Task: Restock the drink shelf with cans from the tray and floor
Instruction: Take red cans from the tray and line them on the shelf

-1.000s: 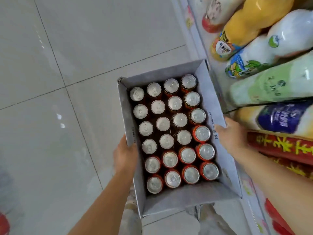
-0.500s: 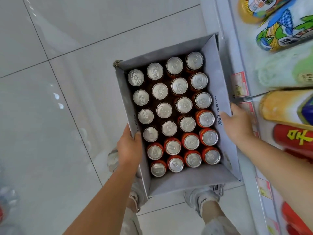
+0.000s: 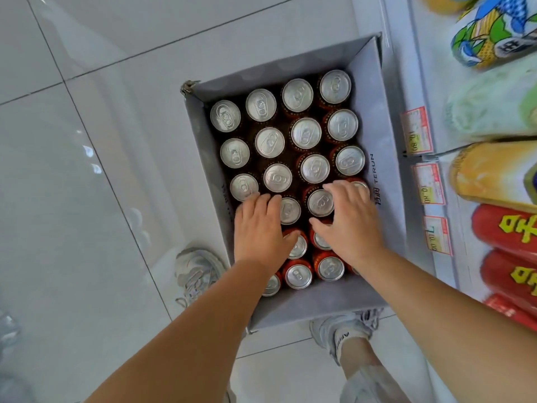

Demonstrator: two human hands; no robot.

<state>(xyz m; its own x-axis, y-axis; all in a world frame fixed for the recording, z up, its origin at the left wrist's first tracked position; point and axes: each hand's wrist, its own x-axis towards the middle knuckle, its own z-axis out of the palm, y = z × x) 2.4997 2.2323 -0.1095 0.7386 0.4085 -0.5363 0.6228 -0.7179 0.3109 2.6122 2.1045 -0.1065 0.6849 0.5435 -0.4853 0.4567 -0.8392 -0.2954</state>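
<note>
left hand (image 3: 258,228) loosely open, fingers on cans (image 3: 306,133) | right hand (image 3: 348,225) spread over cans | in tray (image 3: 386,170)

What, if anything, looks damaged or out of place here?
Only the tray's far-left corner stands out: the cardboard there is torn and frayed. The cans in view stand upright in neat rows, and no spill shows.
</note>
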